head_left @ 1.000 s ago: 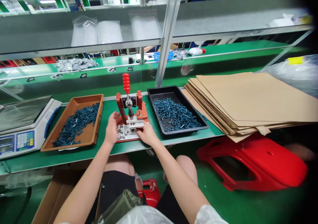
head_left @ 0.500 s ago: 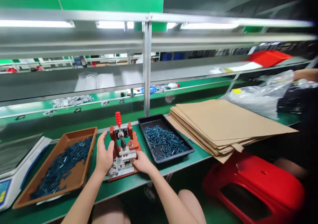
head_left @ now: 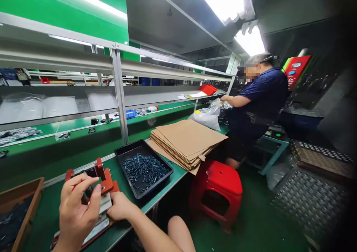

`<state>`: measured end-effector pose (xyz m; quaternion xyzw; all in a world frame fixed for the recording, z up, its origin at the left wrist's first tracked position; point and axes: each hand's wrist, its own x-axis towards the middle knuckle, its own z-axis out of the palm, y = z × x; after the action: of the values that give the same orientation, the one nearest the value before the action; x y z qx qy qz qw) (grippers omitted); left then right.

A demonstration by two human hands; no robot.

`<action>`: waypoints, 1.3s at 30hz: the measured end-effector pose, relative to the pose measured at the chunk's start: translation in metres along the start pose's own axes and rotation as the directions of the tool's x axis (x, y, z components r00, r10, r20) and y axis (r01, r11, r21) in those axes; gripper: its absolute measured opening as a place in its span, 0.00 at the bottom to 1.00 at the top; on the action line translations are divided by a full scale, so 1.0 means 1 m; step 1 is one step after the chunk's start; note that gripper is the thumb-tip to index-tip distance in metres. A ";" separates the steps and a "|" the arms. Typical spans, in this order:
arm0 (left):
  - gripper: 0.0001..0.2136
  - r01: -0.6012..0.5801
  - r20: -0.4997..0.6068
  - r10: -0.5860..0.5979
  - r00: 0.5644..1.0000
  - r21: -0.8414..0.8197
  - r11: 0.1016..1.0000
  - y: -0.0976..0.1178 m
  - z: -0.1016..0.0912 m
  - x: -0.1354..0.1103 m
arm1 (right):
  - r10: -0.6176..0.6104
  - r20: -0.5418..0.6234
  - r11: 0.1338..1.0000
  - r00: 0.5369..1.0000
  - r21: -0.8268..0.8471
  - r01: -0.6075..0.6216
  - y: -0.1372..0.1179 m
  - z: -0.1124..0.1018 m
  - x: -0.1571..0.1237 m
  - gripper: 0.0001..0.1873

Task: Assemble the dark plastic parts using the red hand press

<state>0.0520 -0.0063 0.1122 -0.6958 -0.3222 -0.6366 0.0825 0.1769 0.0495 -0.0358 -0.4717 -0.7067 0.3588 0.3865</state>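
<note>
Though both half-curled beside a red toggle press on the green bench, left hand raised in front of it and right hand on its metal plate, any grip impossible to tell, with a black tray of dark screws just beyond.

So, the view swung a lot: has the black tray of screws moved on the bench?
No. The black tray still sits just right of the red toggle press; only the camera turned.
</note>
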 end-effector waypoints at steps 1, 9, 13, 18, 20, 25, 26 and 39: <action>0.08 -0.020 0.009 0.019 1.000 0.022 1.000 -0.003 0.000 -0.002 | -0.030 0.012 1.000 0.999 0.000 0.030 -0.002 -0.001 -0.001 0.18; 0.11 0.221 0.150 -0.234 0.960 0.103 0.970 -0.037 0.021 0.078 | -0.055 0.013 0.998 0.998 0.001 0.055 -0.009 0.001 -0.009 0.18; 0.21 0.333 0.278 -0.362 0.890 0.147 0.932 -0.048 0.019 0.085 | -0.166 -0.035 0.985 0.985 0.036 0.167 -0.007 0.006 -0.017 0.22; 0.30 0.205 0.201 -0.237 0.950 0.170 0.964 -0.058 -0.016 0.012 | -0.302 -0.067 0.951 0.951 0.048 0.305 -0.004 0.008 -0.026 0.26; 0.29 0.246 0.095 -0.272 0.957 0.226 0.943 -0.074 -0.032 -0.033 | -0.286 -0.064 0.957 0.956 0.041 0.289 -0.003 0.009 -0.025 0.25; 0.30 0.537 0.239 -0.626 0.743 0.347 0.769 -0.119 -0.053 -0.133 | -0.173 -0.049 0.984 0.984 -0.054 0.170 -0.001 0.016 -0.019 0.21; 0.30 0.596 0.276 -0.676 0.684 0.324 0.735 -0.125 -0.054 -0.145 | -0.160 -0.047 0.986 0.986 -0.061 0.157 -0.001 0.018 -0.018 0.21; 0.30 0.841 0.113 -0.841 0.528 0.068 0.537 -0.111 -0.058 -0.155 | -0.188 -0.174 0.973 0.967 -0.163 0.160 -0.007 0.021 -0.020 0.17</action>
<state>-0.0553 -0.0039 -0.0556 -0.4950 -0.6236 -0.5494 -0.2535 0.1604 0.0257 -0.0437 -0.4667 -0.7305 0.2238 0.4455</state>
